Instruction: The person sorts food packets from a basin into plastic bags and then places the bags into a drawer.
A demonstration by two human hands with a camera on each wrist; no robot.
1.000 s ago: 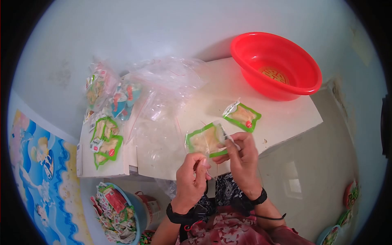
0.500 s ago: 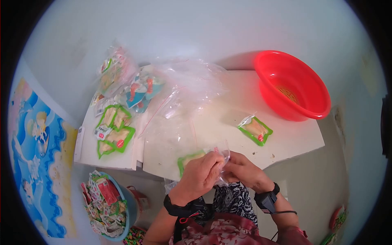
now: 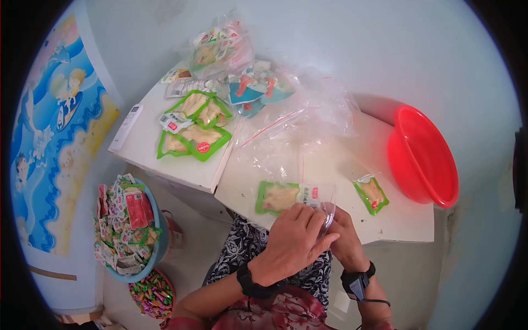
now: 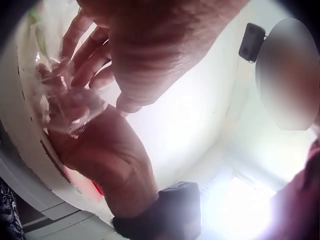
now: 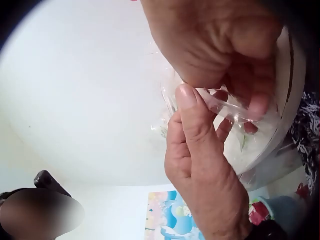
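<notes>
Item: green-edged packet (image 3: 276, 198), flat at the near edge of the white table (image 3: 404, 223), one end under the film of a clear bag (image 3: 326, 206) that both the left hand (image 3: 294, 239) and right hand (image 3: 345, 242) pinch with curled fingers. Risk, as I judge it: thin film slips or tears between the pinches, and the packet slides off the edge. Surroundings: red basin (image 3: 423, 159) at the table's right end, pale wall, sea mural (image 3: 60, 126) left.

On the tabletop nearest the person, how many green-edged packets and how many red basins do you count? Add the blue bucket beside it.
Green-edged packets: 2, the near packet by the clear bag that the left hand and right hand pinch, and the right packet
Red basin: 1
Blue bucket: 1
Total: 4
</notes>
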